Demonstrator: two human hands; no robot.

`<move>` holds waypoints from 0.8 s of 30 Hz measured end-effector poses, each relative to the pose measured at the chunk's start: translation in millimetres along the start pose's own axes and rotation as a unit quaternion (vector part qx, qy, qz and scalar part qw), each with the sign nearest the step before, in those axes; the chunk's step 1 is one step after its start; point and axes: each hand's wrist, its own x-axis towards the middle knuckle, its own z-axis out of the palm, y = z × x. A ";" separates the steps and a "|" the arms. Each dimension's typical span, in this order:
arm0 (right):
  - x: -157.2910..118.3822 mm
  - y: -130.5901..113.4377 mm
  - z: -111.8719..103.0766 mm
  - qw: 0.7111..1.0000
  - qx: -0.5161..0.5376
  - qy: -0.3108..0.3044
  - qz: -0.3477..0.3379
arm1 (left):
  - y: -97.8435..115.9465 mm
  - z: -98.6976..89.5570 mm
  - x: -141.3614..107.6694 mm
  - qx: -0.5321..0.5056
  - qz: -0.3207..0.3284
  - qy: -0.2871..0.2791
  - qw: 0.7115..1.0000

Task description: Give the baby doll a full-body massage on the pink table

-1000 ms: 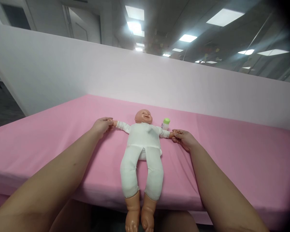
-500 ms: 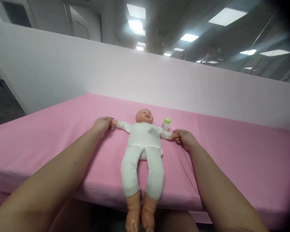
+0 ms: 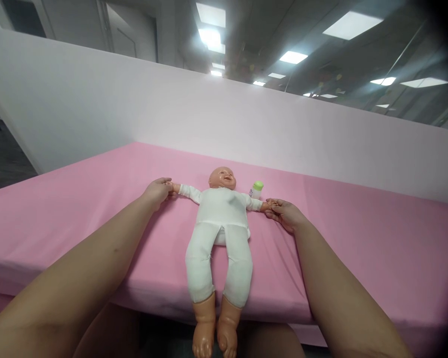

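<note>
A baby doll point(image 3: 222, 211) with a soft white body and hard plastic head, hands and feet lies on its back, arms stretched out sideways. Its feet hang past the front edge of the pink-covered bed point(image 3: 343, 248). My left hand point(image 3: 159, 193) is closed round the doll's hand on the left, fingers partly hidden. On the right, my right hand point(image 3: 284, 214) holds the doll's other hand, which rests on my fingers with the thumb side above it. Just beyond that arm is a small clear bottle with a green cap point(image 3: 257, 188), partly hidden by the doll's arm.
A white panel point(image 3: 224, 119) rises along the back and left of the bed. Above it, a glass surface point(image 3: 321, 64) shows bright ceiling lights. A door point(image 3: 123, 32) stands at the upper left. My legs are below the front edge.
The fingers of my right hand have loosened a little and slid under the doll's hand. My left thumb has lifted slightly. The doll's body stays almost in place.
</note>
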 end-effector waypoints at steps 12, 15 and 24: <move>3.5 6.6 -2.0 0.998 -0.039 -0.027 -0.047 | 3.0 -1.2 -6.0 0.034 0.014 0.011 0.999; 3.8 6.2 -0.6 0.997 -0.056 0.003 -0.051 | 0.1 -2.9 -1.5 0.048 0.015 0.018 0.999; 2.6 2.1 5.0 0.997 -0.039 0.060 -0.026 | -2.2 -2.1 2.8 0.058 0.001 0.002 0.998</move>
